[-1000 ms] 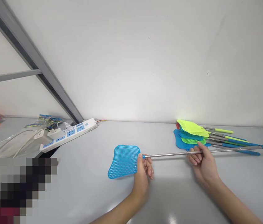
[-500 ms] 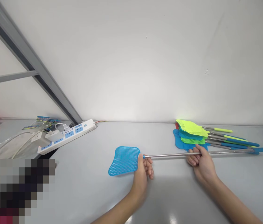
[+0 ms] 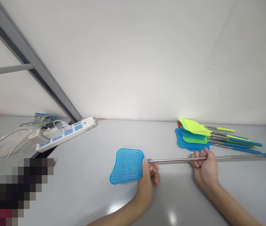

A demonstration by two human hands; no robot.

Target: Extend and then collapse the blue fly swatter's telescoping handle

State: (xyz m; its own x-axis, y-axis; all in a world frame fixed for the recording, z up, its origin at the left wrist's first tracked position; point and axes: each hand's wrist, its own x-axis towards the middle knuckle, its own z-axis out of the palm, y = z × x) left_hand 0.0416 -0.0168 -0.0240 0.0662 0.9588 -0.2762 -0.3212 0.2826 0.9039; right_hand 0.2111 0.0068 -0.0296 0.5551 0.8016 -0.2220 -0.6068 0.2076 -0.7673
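A blue fly swatter (image 3: 128, 165) with a perforated head and a long extended metal rod lies crosswise before me, its blue grip running off the right edge. My left hand (image 3: 148, 172) pinches it where the head joins the rod, thumb on top and the other fingers curled beneath. Around the middle of the rod, my right hand (image 3: 205, 164) is closed in a fist. Just behind that hand is a pile of fly swatters (image 3: 193, 127) in yellow, green and blue, their rods short and their handles pointing right.
A white power strip (image 3: 69, 133) with plugged-in adapters and cables stands at the left. Behind it are small plastic packets (image 3: 41, 117). A grey metal frame post (image 3: 41, 69) slants along the white wall. Everything rests on a grey table (image 3: 81, 182).
The swatter has shifted slightly down in view, its head tilting a little. Both hands keep their hold, and my right fist has closed more firmly round the rod. The camera view has shifted slightly.
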